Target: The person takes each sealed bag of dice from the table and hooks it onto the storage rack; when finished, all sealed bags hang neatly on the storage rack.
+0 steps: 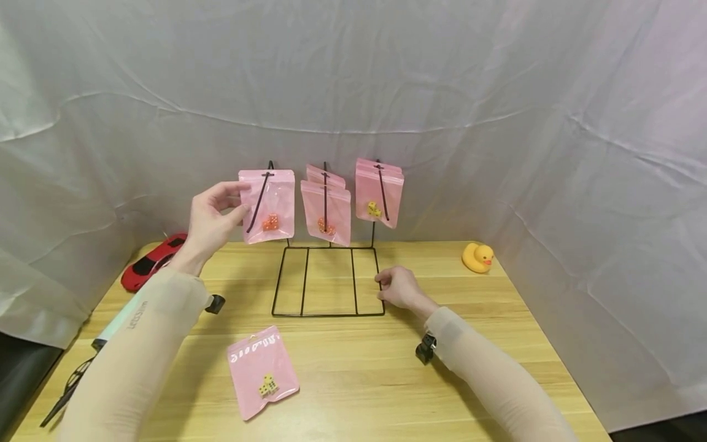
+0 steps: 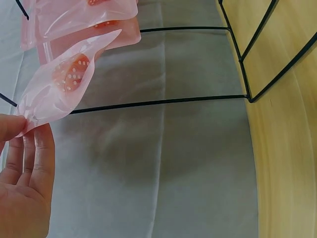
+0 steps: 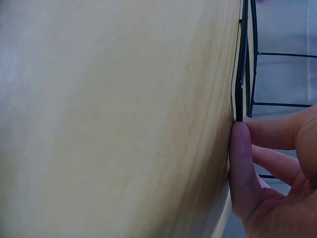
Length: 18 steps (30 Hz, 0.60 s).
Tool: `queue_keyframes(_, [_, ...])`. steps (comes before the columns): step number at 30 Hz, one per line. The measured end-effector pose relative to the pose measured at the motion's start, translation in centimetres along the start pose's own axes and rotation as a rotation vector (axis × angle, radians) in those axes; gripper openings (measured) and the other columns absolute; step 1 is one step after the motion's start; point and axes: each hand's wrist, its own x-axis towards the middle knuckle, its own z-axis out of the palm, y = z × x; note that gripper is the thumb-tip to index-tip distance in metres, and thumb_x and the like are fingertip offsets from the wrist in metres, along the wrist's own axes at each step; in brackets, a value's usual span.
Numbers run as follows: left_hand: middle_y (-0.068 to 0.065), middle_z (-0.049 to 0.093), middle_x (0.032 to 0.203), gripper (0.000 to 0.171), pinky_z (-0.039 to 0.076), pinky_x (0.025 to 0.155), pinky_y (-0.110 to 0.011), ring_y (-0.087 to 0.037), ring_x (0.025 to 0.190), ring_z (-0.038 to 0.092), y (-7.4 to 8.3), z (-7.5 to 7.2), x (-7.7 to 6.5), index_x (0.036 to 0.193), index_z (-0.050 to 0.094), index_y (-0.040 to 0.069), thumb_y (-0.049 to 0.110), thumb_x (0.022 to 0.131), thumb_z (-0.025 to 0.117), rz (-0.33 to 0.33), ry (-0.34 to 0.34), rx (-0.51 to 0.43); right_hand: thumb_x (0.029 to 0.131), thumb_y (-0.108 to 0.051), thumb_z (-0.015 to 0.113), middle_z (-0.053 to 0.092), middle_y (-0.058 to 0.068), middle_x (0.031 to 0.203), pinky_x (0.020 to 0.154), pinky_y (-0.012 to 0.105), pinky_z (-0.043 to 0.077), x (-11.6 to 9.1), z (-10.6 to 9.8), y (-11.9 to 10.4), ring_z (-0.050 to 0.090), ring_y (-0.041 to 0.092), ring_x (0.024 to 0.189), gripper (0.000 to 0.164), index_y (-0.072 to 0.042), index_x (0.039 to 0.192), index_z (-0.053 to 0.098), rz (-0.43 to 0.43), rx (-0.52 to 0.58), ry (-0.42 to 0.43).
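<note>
My left hand (image 1: 212,218) pinches the left edge of a pink zip bag (image 1: 282,199) between thumb and fingers. That bag hangs on the left hook of a black wire rack (image 1: 328,315), and orange dice (image 1: 270,222) show through it. In the left wrist view, the bag (image 2: 49,96) is seen edge-on, bulging around the dice. My right hand (image 1: 403,287) grips the right side wire of the rack's base; in the right wrist view its thumb and fingers (image 3: 241,148) close on the wire. Two pink bags (image 1: 342,212) share the middle hook, and more pink bags (image 1: 364,184) with yellow dice hang at right.
Another pink bag (image 1: 248,365) with yellow dice lies flat at the front. Behind my left arm are a red toy car (image 1: 146,265), a pale cylinder and black-framed glasses (image 1: 69,387). A yellow rubber duck (image 1: 476,256) sits at the back right. Grey cloth encloses the table (image 1: 353,374).
</note>
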Motion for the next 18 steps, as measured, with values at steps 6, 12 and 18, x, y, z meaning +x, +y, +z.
queue_keyframes(6, [0.017,0.075,0.095,0.036,0.064,0.070,-0.020,-0.002,0.086,0.072,-0.42,0.33,0.46,0.137,0.074,-0.003,-0.005,0.100,0.074,-0.015,0.024,-0.015,0.093,-0.006,0.088,0.080,0.013,0.122,0.102,0.048,0.063,-0.04,-0.09,-0.01,0.074,0.025,0.110,0.040,-0.006,0.132,0.082,-0.008,-0.006,0.000])
queue_keyframes(12, [0.016,0.074,0.097,0.039,0.065,0.072,-0.019,-0.002,0.088,0.072,-0.63,0.63,0.65,0.138,0.074,-0.002,-0.007,0.100,0.071,-0.033,0.042,-0.035,0.092,-0.006,0.089,0.081,0.013,0.121,0.103,0.049,0.063,0.04,-0.05,0.10,0.074,0.026,0.111,0.040,-0.005,0.132,0.082,-0.019,-0.018,0.007])
queue_keyframes(18, [0.016,0.075,0.105,0.038,0.064,0.075,-0.017,-0.002,0.091,0.072,-0.87,0.63,0.53,0.138,0.075,-0.001,-0.006,0.100,0.071,-0.026,0.057,-0.024,0.092,-0.005,0.088,0.081,0.013,0.121,0.103,0.049,0.063,0.02,-0.03,0.09,0.074,0.026,0.111,0.039,-0.005,0.131,0.082,-0.019,-0.010,0.005])
